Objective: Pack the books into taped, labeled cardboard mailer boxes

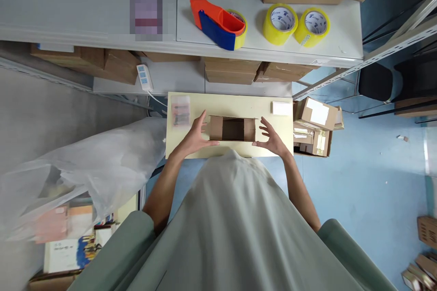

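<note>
A small brown cardboard box point(233, 128) lies on the cream tabletop point(232, 104) in front of me. Two of its end flaps are folded inward, with a dark gap between them. My left hand point(197, 134) is at the box's left end, thumb and fingers spread apart. On the other side, my right hand point(269, 137) is likewise spread, its thumb close to the near right corner. Whether either thumb touches the cardboard I cannot tell. A clear plastic-wrapped pack point(180, 111) rests at the table's left, and a small white box point(282, 108) at its right.
Above the table, a grey shelf point(256, 45) holds an orange-and-blue tape dispenser point(218, 22) and two yellow tape rolls point(280, 23). Stacked cartons point(316, 120) stand right of the table. Translucent plastic sheeting point(102, 159) drapes over goods at left.
</note>
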`<state>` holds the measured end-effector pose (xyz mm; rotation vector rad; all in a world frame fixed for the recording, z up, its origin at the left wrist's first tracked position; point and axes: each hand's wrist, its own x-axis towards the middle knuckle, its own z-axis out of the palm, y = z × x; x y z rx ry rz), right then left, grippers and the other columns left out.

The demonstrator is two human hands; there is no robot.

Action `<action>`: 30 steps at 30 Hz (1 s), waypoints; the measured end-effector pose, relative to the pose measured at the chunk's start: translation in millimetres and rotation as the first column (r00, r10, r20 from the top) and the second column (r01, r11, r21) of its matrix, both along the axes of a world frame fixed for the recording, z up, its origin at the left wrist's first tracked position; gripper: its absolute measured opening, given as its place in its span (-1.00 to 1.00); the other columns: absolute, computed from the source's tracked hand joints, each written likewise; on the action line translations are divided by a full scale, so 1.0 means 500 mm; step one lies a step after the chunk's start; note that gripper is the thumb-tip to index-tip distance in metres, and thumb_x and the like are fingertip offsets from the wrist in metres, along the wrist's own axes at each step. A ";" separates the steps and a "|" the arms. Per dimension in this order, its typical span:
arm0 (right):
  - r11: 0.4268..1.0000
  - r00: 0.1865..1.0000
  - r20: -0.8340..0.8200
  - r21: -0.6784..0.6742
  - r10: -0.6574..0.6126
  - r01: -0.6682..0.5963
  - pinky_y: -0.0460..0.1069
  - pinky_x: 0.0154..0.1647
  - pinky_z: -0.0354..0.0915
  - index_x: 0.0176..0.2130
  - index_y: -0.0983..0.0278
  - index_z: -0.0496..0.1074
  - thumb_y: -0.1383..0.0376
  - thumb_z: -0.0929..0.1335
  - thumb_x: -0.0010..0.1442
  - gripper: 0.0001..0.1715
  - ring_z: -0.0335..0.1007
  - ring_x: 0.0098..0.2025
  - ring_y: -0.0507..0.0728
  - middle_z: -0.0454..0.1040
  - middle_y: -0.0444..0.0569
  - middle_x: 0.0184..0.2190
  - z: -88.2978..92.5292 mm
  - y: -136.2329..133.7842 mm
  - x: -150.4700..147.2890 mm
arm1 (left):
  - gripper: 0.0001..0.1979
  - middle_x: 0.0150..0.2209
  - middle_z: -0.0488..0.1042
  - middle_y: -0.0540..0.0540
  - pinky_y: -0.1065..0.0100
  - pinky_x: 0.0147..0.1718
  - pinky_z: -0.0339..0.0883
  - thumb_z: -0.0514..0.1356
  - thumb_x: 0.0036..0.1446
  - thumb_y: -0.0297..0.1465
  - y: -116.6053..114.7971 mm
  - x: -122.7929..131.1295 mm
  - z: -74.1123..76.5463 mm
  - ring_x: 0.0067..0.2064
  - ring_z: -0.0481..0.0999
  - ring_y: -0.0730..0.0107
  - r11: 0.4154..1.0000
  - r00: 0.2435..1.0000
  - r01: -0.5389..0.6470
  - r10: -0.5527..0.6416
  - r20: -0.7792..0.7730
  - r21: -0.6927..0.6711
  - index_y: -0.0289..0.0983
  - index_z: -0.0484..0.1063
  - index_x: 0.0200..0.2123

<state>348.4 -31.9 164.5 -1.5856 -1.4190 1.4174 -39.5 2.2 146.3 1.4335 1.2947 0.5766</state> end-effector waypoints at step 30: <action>0.993 0.989 0.116 0.081 -0.097 0.088 0.34 0.17 0.68 -0.02 0.09 0.73 -0.31 0.50 0.26 -0.38 0.68 0.01 0.32 0.62 0.08 0.17 -0.088 0.041 -0.040 | -0.75 0.07 0.59 -0.16 0.07 0.14 0.69 0.47 0.26 -0.19 -0.007 0.063 -0.047 -0.13 0.68 0.22 0.963 0.951 -0.230 0.253 -0.179 0.141 -0.15 0.72 -0.05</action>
